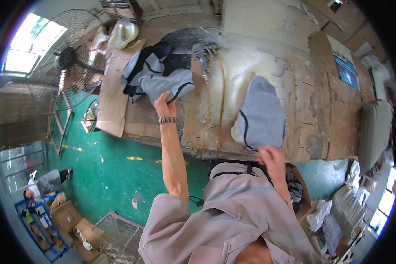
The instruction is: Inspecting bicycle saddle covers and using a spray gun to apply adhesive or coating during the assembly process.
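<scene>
My left hand (pixel 165 108) reaches forward and pinches the near edge of a grey fabric piece with black trim (pixel 167 83). That piece lies at the front of a heap of grey and black fabric pieces (pixel 138 66) on the table. Another grey fabric piece with a black edge (pixel 264 110) lies to the right, fitted over a pale form whose rim shows at its lower left. My right hand (pixel 272 159) is at this piece's near end, slightly blurred, with its fingers curled closed. What its fingertips hold, if anything, I cannot make out.
Worn cardboard covers the table (pixel 308 136). Metal tools (pixel 202 61) and an orange cord (pixel 223 88) lie mid-table. A pale bowl-like container (pixel 123 34) and large wire fan (pixel 68 57) stand left. A carton of dark items (pixel 297 193) sits near my right side.
</scene>
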A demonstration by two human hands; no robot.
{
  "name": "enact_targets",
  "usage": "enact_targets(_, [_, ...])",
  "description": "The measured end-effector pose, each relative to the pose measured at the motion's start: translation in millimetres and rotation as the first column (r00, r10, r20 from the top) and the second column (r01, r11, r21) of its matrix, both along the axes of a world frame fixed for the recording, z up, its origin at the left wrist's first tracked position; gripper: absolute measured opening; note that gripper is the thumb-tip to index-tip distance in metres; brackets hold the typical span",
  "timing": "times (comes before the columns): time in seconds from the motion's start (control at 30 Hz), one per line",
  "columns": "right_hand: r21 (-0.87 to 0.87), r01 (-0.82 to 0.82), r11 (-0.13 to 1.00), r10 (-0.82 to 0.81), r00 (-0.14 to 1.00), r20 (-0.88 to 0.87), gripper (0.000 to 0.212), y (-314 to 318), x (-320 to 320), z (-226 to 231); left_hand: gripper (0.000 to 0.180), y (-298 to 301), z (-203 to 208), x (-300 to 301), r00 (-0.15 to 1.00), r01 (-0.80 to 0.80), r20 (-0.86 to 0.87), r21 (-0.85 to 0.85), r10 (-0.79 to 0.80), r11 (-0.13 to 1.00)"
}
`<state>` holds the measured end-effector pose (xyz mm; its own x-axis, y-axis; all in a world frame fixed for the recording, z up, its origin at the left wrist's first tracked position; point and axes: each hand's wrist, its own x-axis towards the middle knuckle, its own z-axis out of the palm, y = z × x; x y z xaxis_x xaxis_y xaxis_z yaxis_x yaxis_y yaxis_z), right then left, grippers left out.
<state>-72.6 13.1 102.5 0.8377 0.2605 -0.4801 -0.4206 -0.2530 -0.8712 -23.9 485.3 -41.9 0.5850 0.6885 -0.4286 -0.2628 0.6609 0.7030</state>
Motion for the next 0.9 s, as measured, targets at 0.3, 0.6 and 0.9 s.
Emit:
enact_targets(0.3, [0.599,0.332,0.728,-0.313,0.939,-0.140,0.038,147.4,91.6,1.0,0.044,-228.4,141.3,-10.3,0.901,0.257,0.384,-0.099,-0.201,0.961])
enact_targets(0.6, [0.605,0.416,0.678,-0.472,0.878,-0.075,0.039,31.7,102.6,52.8,0.060,-245.9,129.4,-11.8,0.714,0.498,0.662,-0.248,-0.231,0.831])
enact_targets(0.9, [0.425,0.667,0.612,-0.612,0.739,-0.281,0.036,-100.2,2.6,-93.9,0.031,-309.2,20.6,-147.1,0.771,0.637,0.227,-0.257,-0.595,0.727])
